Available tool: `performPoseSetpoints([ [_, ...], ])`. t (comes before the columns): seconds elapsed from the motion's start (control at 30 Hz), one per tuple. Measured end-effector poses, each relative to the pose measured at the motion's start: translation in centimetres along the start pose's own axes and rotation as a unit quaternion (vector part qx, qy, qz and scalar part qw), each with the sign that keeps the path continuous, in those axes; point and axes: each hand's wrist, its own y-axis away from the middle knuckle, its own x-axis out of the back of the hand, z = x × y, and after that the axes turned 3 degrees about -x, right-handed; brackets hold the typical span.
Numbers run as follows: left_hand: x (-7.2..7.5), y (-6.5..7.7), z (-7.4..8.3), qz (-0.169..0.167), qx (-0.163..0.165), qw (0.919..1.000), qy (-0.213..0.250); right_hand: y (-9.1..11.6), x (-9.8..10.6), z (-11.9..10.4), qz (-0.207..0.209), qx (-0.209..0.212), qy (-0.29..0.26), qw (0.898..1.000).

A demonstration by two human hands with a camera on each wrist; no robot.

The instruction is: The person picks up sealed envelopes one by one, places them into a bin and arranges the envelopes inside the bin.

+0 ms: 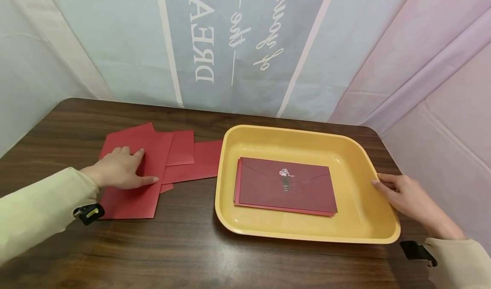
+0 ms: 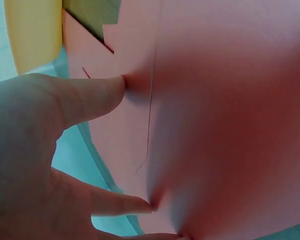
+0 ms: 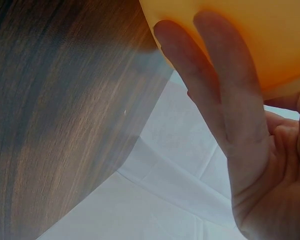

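Observation:
On the left of the table, red envelopes (image 1: pixel 161 146) lie in an overlapping spread. My left hand (image 1: pixel 122 169) rests on the topmost ones, thumb and fingers spread apart. In the left wrist view, the thumb (image 2: pixel 92 97) and fingertips touch the red paper. At the right end of a yellow tray (image 1: pixel 307 233), my right hand (image 1: pixel 408 197) holds the rim, thumb over the edge. The right wrist view has two long fingers (image 3: pixel 235 75) against the tray's outer wall. Inside the tray sits a stack of dark red envelopes (image 1: pixel 261 186), the top one bearing a flower print.
The dark wood table (image 1: pixel 184 255) has a rounded far right corner. Behind it hangs a pale printed cloth (image 1: pixel 245 76) with mirrored lettering, and more cloth (image 1: pixel 456 144) drapes at the right. One envelope's end meets the tray's left side in the head view.

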Motion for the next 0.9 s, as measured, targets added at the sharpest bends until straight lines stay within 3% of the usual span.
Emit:
performPoseSetpoints([
  [0.23,1.8,-0.3,-0.2,-0.014,-0.005,0.9999,-0.004,0.0,0.0,0.2,0.003,0.000,0.002,1.000],
  [0.43,3.5,-1.6,-1.8,-0.031,-0.101,0.9931,0.050,0.0,0.0,0.2,0.007,0.004,0.000,1.000],
  [0.53,3.5,-2.3,-2.4,-0.058,-0.147,0.9835,0.088,0.0,0.0,0.2,0.007,0.002,0.002,1.000],
  [0.7,2.8,-3.0,-2.8,-0.099,-0.173,0.9719,0.126,-0.1,0.0,0.2,0.005,0.002,0.003,1.000],
  [0.8,2.4,-2.9,-2.8,-0.107,-0.172,0.9707,0.129,0.0,-0.1,0.1,0.005,0.002,0.003,1.000],
  [0.9,2.1,-2.7,-2.5,-0.092,-0.165,0.9751,0.116,0.0,0.0,0.1,0.004,0.003,0.001,1.000],
])
